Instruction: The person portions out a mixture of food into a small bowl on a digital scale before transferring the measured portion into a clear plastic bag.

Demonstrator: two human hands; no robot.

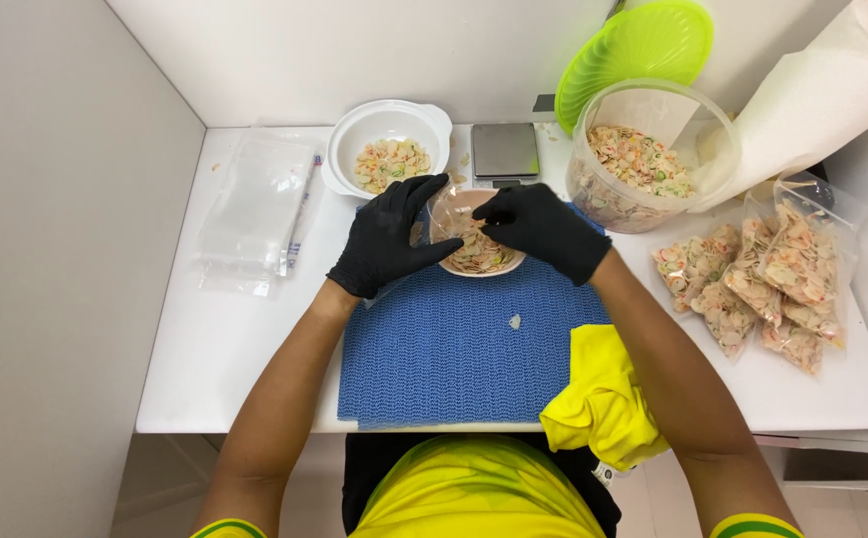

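**Both gloved hands on a clear bag over the pink bowl**

Your two hands hold a small clear plastic bag (451,214) open above a shallow pink bowl (479,261) of pale flaked pieces, at the far edge of the blue woven mat (444,354) in the middle of the white table (215,349). Your left hand (386,239), in a black glove, has its fingers curled around the bag's left side; your right hand (543,229), also black-gloved, pinches the bag's right edge with closed fingers.

Just beyond the bowl sits a small silver scale (503,151). Far left of it stands a white handled bowl (386,149) with more flakes. To the far right is a large clear round tub (643,159) of the same mix, with a lime-green lid (633,55) leaning behind it. Filled clear bags (762,284) lie at the right, a stack of empty clear bags (254,209) at the left. A yellow cloth (603,399) rests near your right forearm.
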